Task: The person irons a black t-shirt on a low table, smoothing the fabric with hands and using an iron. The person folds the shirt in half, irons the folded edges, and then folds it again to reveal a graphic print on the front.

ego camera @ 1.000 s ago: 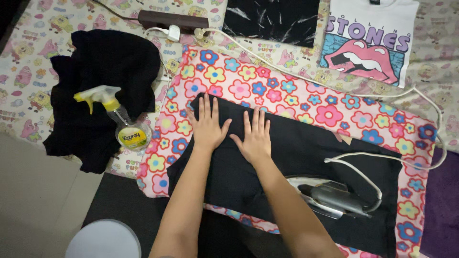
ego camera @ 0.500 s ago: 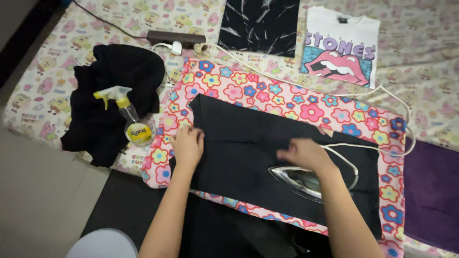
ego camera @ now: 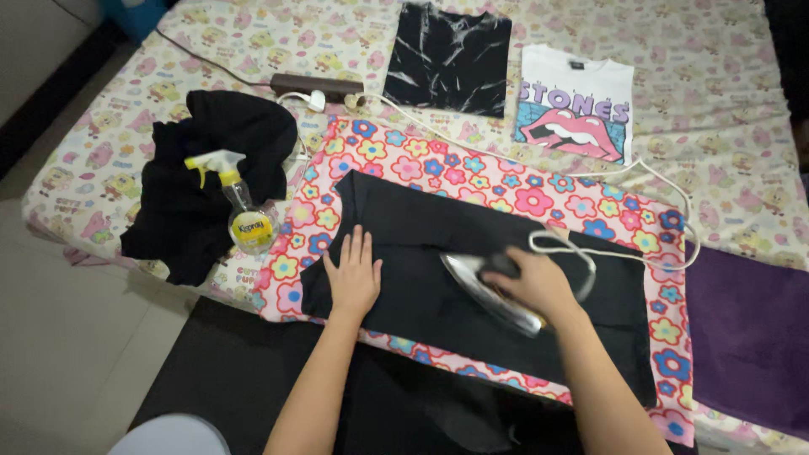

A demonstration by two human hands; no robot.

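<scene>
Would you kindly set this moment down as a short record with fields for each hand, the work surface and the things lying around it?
left hand: left hand lies flat, fingers spread, on the black garment
right hand: right hand has its grip closed on the handle of the iron, which sits on the garment
surface: flowered cloth under the garment, on a bed with a cartoon-print sheet
cord: white cord loops from the iron to the power strip
nearby: spray bottle, dark clothes pile, folded black shirt, white printed shirt, purple cloth

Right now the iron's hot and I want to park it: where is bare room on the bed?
Bare sheet right of the white printed shirt, and the purple cloth. Crowded at left: spray bottle, black heap, power strip, cord.
</scene>
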